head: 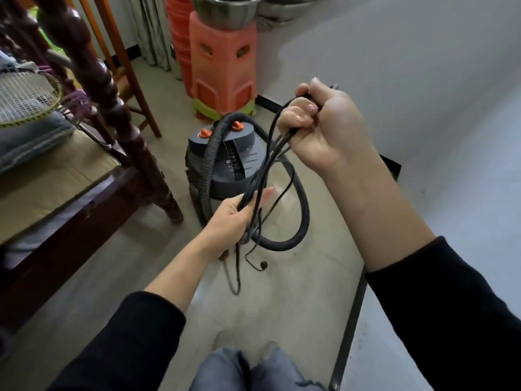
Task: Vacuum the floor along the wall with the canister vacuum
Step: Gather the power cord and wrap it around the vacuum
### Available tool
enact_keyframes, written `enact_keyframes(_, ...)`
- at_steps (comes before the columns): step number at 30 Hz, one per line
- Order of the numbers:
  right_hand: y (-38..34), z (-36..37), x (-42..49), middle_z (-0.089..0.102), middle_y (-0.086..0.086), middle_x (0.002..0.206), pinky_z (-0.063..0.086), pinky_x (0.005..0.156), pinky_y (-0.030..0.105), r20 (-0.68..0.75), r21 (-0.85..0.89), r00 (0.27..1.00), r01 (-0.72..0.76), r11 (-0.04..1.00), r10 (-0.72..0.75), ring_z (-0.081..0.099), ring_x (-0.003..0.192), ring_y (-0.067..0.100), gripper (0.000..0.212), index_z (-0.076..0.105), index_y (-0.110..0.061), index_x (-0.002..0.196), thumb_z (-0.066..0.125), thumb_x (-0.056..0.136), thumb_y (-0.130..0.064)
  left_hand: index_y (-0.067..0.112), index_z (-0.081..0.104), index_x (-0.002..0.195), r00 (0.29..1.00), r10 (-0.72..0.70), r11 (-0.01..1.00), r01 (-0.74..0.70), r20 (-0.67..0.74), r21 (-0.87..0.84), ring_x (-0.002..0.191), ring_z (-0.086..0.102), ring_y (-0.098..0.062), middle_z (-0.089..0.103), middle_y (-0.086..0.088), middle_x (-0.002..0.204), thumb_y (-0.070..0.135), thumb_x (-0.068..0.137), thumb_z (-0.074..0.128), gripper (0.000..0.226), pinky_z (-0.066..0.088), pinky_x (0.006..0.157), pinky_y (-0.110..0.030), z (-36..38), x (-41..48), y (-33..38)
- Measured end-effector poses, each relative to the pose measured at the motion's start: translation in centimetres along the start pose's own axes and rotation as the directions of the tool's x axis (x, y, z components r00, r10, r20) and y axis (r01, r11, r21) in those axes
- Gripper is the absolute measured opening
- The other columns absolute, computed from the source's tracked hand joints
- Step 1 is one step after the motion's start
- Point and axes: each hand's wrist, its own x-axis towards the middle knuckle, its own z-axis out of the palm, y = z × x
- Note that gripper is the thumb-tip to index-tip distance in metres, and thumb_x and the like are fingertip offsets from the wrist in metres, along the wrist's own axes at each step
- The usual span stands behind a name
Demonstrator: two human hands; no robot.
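Way off to the left of the canister vacuum (242, 165) there's a badminton racket (25, 94) resting on some bluish folded fabric, with a dark turned-wood post (112, 108) between it and the vacuum. Just in front of the vacuum, the person's left hand (234, 218) grips the lower end of a looped black power cord (264, 165), fingers curled round the strands. The vacuum itself sits on the pale floor (282, 306) near the wall (423, 66). Its ribbed hose (207, 165) is draped over the top and loops down onto the floor on its right. Right behind it is a stack of orange plastic stools (222, 66) with a metal bowl (225, 9) on top. Up and right of the vacuum, the right hand (329, 131) is clenched tight on the upper end of the same cord bundle. Further right of the vacuum is the white wall, with a black baseboard (349, 320) along its foot.
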Motion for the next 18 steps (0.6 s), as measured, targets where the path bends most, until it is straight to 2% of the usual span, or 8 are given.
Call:
enact_keyframes(3,-0.4,0.4,1.1,0.024,-0.003,0.043,0.025,0.033,0.017,-0.081,0.005,0.993,0.090,0.996,-0.089,0.020,0.033,0.008,0.041,0.041,-0.009,0.070,0.032,0.107,-0.026,0.023,0.061,0.124,0.998,-0.005,1.000,0.006,0.066,-0.008,0.099,0.063,-0.025,0.075,-0.003,0.096,0.045,0.100,0.034,0.043,0.045,0.087,-0.036,0.5,-0.3,0.7)
enact_keyframes(6,-1.5,-0.5,2.3,0.025,-0.003,0.044,0.026,0.034,0.019,-0.167,-0.023,0.977,0.128,0.992,-0.130,0.021,0.033,0.009,0.041,0.042,-0.008,0.072,0.032,0.107,-0.027,0.009,0.067,0.107,0.999,0.004,0.994,0.000,0.033,-0.110,0.082,0.068,-0.030,0.067,-0.009,0.070,0.043,0.096,0.039,0.045,0.052,0.088,-0.042,-0.2,-0.5,1.2)
enact_keyframes(9,-1.2,-1.8,2.1,0.032,-0.004,0.049,0.036,0.044,0.021,-0.272,-0.320,0.952,0.051,0.946,-0.143,0.031,0.039,0.009,0.044,0.045,-0.013,0.069,0.036,0.105,-0.035,0.012,0.070,0.102,0.989,0.033,0.992,-0.050,-0.143,-0.113,0.080,0.064,-0.023,0.066,-0.010,0.085,0.036,0.100,0.044,0.036,0.055,0.077,-0.034,-1.4,0.2,1.3)
enact_keyframes(11,-0.2,-2.7,1.6,0.044,-0.004,0.062,0.043,0.063,0.027,-0.333,-0.580,0.916,-0.013,0.815,-0.222,0.044,0.057,0.010,0.041,0.048,-0.018,0.069,0.040,0.103,-0.038,0.015,0.070,0.110,0.976,0.069,0.991,-0.091,-0.205,-0.098,0.092,0.066,-0.015,0.070,-0.001,0.100,0.034,0.100,0.045,0.033,0.055,0.075,-0.026,-1.9,0.8,1.5)
enact_keyframes(12,0.3,-3.1,1.4,0.048,-0.004,0.067,0.041,0.069,0.029,-0.343,-0.602,0.913,-0.032,0.798,-0.223,0.047,0.065,0.012,0.039,0.048,-0.018,0.070,0.041,0.103,-0.037,0.019,0.069,0.114,0.972,0.083,0.991,-0.103,-0.221,-0.082,0.101,0.066,-0.010,0.070,0.005,0.108,0.037,0.098,0.046,0.033,0.055,0.079,-0.024,-2.1,1.1,1.5)
enact_keyframes(14,1.0,-3.1,1.0,0.054,0.000,0.068,0.041,0.073,0.031,-0.319,-0.480,0.942,-0.067,0.875,-0.104,0.054,0.067,0.015,0.041,0.045,-0.018,0.069,0.037,0.104,-0.037,0.026,0.066,0.120,0.972,0.089,0.994,-0.101,-0.217,-0.049,0.116,0.059,-0.004,0.066,0.010,0.121,0.044,0.091,0.049,0.038,0.052,0.086,-0.019,-2.2,1.8,1.7)
enact_keyframes(16,1.4,-2.5,0.9,0.048,-0.002,0.055,0.041,0.073,0.034,-0.258,-0.313,0.966,-0.107,0.944,0.024,0.051,0.057,0.015,0.046,0.040,-0.018,0.066,0.031,0.106,-0.038,0.030,0.066,0.121,0.985,0.075,0.997,-0.079,-0.154,-0.021,0.115,0.058,-0.004,0.064,0.010,0.124,0.046,0.092,0.050,0.037,0.049,0.081,-0.013,-2.2,2.4,1.5)
enact_keyframes(18,1.4,-1.3,0.8,0.032,-0.005,0.046,0.038,0.065,0.029,-0.174,-0.125,0.981,-0.106,0.986,0.083,0.036,0.042,0.011,0.047,0.036,-0.018,0.065,0.027,0.106,-0.039,0.034,0.067,0.119,0.997,0.044,0.999,-0.044,-0.058,0.005,0.104,0.054,-0.020,0.066,0.005,0.119,0.046,0.096,0.049,0.031,0.046,0.086,-0.024,-2.2,2.7,0.8)
